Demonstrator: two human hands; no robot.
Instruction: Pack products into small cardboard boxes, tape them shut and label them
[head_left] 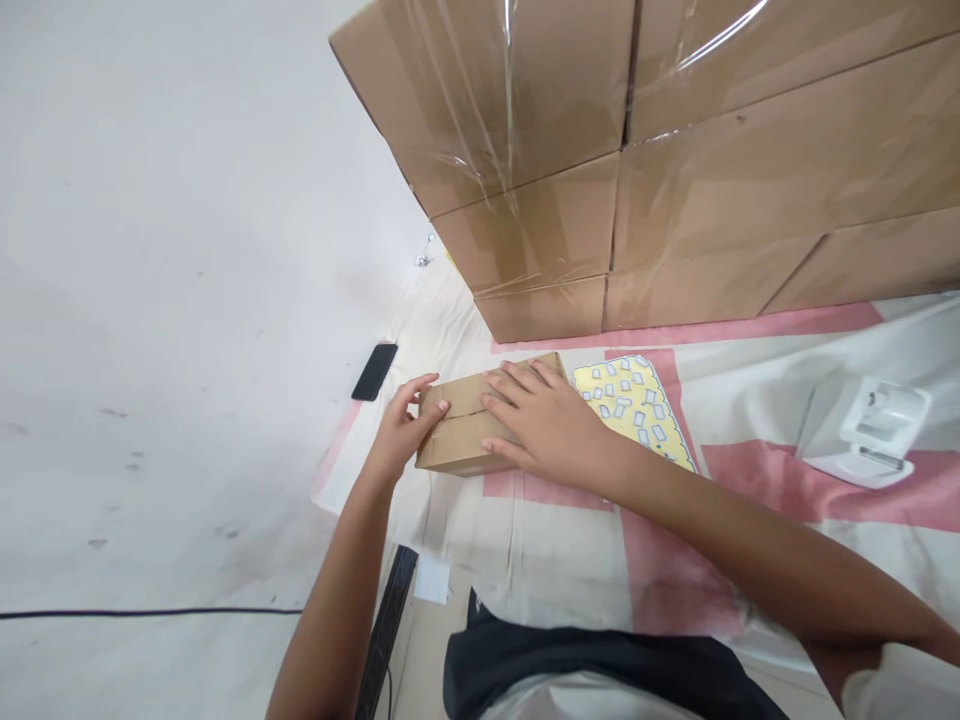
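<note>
A small brown cardboard box [465,455] lies closed on the cloth, a seam running lengthwise along its top. My left hand [401,430] is at its left end, the thumb on the top and the fingers bent around the far corner. My right hand [551,420] rests flat across the right part of the top with the fingers spread, covering some of the seam. Just right of the box lies a yellow sheet [630,400] printed with small pale rectangles, partly hidden by my right forearm.
Large cardboard boxes [697,190], stacked and wrapped in clear film, stand behind. A black phone [374,372] lies left, beside the white wall. On the pink and white cloth [667,570], a white plastic holder [877,435] sits at right. A black cable [150,612] runs at lower left.
</note>
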